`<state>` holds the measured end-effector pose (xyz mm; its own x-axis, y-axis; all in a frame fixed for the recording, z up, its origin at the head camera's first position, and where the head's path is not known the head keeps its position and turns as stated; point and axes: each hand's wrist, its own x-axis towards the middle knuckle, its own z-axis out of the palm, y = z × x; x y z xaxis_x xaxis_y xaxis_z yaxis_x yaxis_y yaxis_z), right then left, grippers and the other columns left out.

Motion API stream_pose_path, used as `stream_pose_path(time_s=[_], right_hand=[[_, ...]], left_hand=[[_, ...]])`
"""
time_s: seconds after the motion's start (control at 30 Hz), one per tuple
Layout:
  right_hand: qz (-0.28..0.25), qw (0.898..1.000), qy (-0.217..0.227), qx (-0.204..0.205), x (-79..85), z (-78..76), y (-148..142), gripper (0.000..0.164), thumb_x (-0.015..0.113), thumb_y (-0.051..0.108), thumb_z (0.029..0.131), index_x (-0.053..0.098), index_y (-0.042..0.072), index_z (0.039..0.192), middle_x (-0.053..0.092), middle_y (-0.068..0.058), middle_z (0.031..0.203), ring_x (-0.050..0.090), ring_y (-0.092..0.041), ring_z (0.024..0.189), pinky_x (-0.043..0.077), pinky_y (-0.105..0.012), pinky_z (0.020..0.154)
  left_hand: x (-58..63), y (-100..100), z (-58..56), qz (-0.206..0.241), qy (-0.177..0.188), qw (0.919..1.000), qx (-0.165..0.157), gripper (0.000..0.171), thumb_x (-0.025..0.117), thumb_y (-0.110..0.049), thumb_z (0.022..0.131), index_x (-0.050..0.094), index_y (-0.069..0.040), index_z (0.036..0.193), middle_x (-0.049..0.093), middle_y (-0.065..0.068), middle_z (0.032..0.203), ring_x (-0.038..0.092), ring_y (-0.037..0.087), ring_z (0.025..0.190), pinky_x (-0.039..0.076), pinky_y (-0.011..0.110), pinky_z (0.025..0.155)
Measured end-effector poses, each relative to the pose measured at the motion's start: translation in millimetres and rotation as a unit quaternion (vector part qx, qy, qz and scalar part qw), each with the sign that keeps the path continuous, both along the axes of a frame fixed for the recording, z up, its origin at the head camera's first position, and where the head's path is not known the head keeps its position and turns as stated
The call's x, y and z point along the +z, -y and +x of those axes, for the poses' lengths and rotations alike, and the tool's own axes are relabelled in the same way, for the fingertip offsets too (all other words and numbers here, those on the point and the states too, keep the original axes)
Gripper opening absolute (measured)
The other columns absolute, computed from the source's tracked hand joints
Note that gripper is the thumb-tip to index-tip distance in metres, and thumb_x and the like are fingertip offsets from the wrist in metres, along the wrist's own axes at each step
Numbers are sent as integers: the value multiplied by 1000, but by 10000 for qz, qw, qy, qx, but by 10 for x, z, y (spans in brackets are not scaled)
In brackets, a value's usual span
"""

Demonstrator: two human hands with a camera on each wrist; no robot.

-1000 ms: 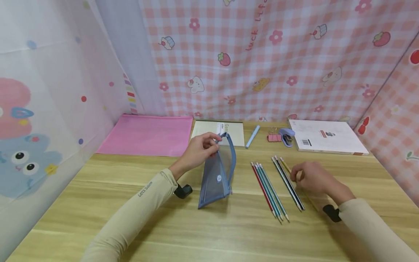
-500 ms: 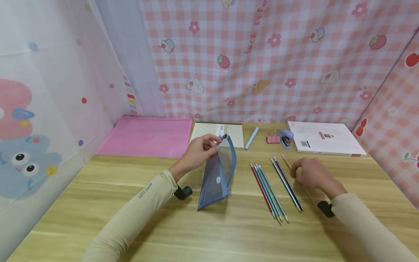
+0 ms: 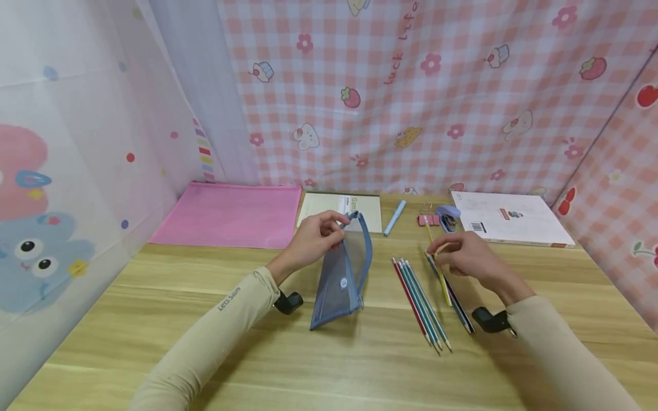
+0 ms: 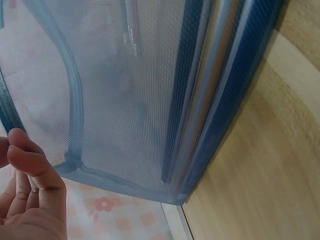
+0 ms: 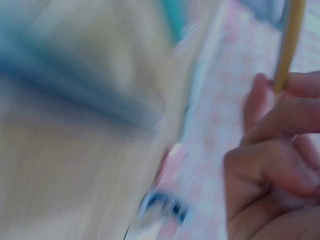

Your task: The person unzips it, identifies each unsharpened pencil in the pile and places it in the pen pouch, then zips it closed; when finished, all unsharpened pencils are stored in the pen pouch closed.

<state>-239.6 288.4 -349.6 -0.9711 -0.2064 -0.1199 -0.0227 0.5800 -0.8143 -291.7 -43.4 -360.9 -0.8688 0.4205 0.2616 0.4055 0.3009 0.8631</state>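
At the centre of the head view, my left hand [image 3: 317, 234] pinches the top edge of a blue mesh zip pouch [image 3: 334, 285], which stands upright with its mouth gaping. In the left wrist view, long straight strips, one tan, show along the lower side of the pouch [image 4: 115, 100]. My right hand [image 3: 470, 260] pinches a yellow pencil [image 3: 445, 288] between thumb and fingers, over two dark striped pencils [image 3: 461, 308] on the table. Left of those lie a red pencil [image 3: 412, 301] and several green pencils [image 3: 425, 305], side by side.
Along the back of the wooden table [image 3: 247, 365] lie a pink folder [image 3: 231, 214], a cream notepad [image 3: 319, 205], a light blue pen [image 3: 394, 218], a pink binder clip [image 3: 424, 220], a purple stapler [image 3: 449, 217] and a white book [image 3: 514, 217]. Patterned cloth [image 3: 329, 74] hangs behind.
My right hand has picked up the yellow pencil from the right of the dark striped pencils and moved left with it. My left hand and the pouch stay in place.
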Motion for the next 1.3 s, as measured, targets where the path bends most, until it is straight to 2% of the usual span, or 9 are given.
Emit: stream_pose_path(time_s=[0.17,0.3,0.47,0.6,0.73,0.9,1.07,1.17,1.3], right_hand=[[-1574,9873,-212,19,65,-84,488,14,62,3,93,66,5,106,62,6,72,36,-5,51,34,-22,50],[-1912,9806,-378,-187,51,-164,922,15,62,2,91,67,5,105,62,7,70,35,-6,49,33,-21,50],[-1291,9883,-635,-508,13,-198,1313,20,64,4,88,70,3,107,68,-2,78,44,-10,54,39,-23,52],[-577,9953,-657,-406,-23,-168,1447,16,69,7,85,74,8,100,74,-10,85,59,-14,67,45,-25,59],[-411,9981,-430,-168,-16,-125,1506,18,71,7,82,76,6,100,74,-9,86,64,-16,75,47,-25,63],[-240,9983,-258,457,-1,-128,1507,18,67,5,83,75,2,99,72,-8,81,58,-12,68,44,-25,60],[-212,9942,-200,1032,36,-161,1486,30,58,1,88,73,3,114,76,-13,90,49,-11,53,42,-25,53],[-32,9943,-323,1017,84,-156,1405,31,56,3,93,71,6,120,77,-16,100,53,-14,50,46,-27,51],[413,9925,-907,715,159,-128,1118,22,60,10,96,72,8,114,76,-17,103,58,-14,55,50,-28,53]], left_hand=[[-19,-27,-2,33,46,10000,-78,21,61,-4,95,66,-4,116,71,12,84,62,8,64,56,25,62],[-25,-51,1,79,101,9999,-95,21,61,-4,96,65,-4,117,71,14,85,62,9,64,58,28,64],[-27,-59,7,157,111,9998,-104,21,61,-5,97,64,-2,118,71,16,85,61,8,63,58,30,66],[-28,-56,11,186,77,9998,-17,23,61,-4,96,64,0,119,72,18,87,61,8,63,57,27,64],[-43,-31,9,191,-15,9997,129,23,61,-4,95,65,1,118,72,18,87,63,9,64,57,26,63],[-41,-10,24,169,-15,9998,60,22,62,-3,96,65,-1,117,73,17,88,64,9,66,57,26,64],[-28,9,43,124,-7,9999,76,21,61,-4,96,65,-3,117,72,16,86,64,9,65,57,26,64],[-20,16,40,137,2,9998,107,22,61,-4,96,65,-3,117,71,15,84,63,9,63,56,27,62],[-14,10,24,134,4,9998,115,21,61,-3,95,65,-3,116,70,15,84,62,9,63,56,27,62]])
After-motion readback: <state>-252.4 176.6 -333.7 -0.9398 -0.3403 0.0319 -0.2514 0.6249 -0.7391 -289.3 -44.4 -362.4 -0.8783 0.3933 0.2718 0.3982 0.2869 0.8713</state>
